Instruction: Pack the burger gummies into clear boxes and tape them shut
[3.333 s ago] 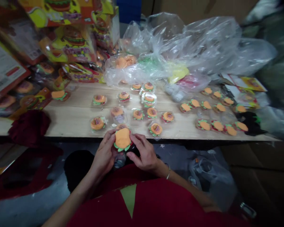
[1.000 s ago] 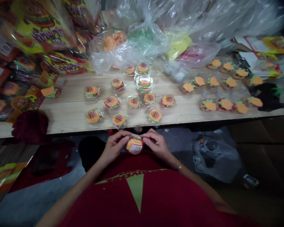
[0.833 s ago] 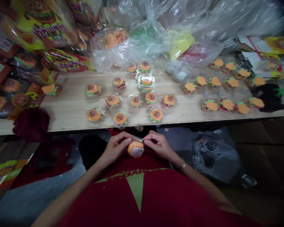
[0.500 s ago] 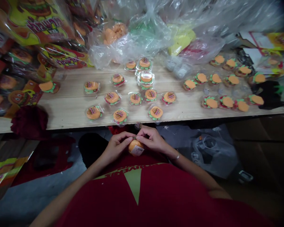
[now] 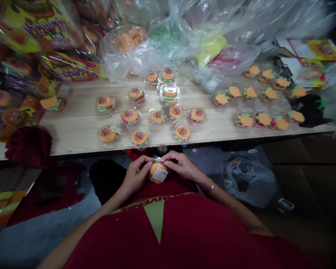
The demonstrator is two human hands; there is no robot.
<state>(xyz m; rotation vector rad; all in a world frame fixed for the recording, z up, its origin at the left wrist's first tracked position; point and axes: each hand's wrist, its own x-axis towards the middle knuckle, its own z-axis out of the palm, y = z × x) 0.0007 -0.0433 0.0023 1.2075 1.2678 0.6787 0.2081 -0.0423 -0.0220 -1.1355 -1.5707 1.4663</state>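
Observation:
Below the table's front edge, over my lap, my left hand and my right hand both grip one burger-shaped candy in a clear pack. Its orange underside faces me and carries a white label. My left fingers curl round its left side. My right fingertips pinch its top edge. Several more packed burger candies lie on the wooden table just beyond my hands.
Unpacked burger candies lie in rows at the table's right. Clear plastic bags of orange, green and yellow pieces sit at the back. Printed burger packages are stacked at left. A dark red cloth hangs over the left edge.
The candy has gone from orange top with green frill showing to labelled underside facing me. My hands have drawn closer to my body, and my right fingers now pinch its top edge.

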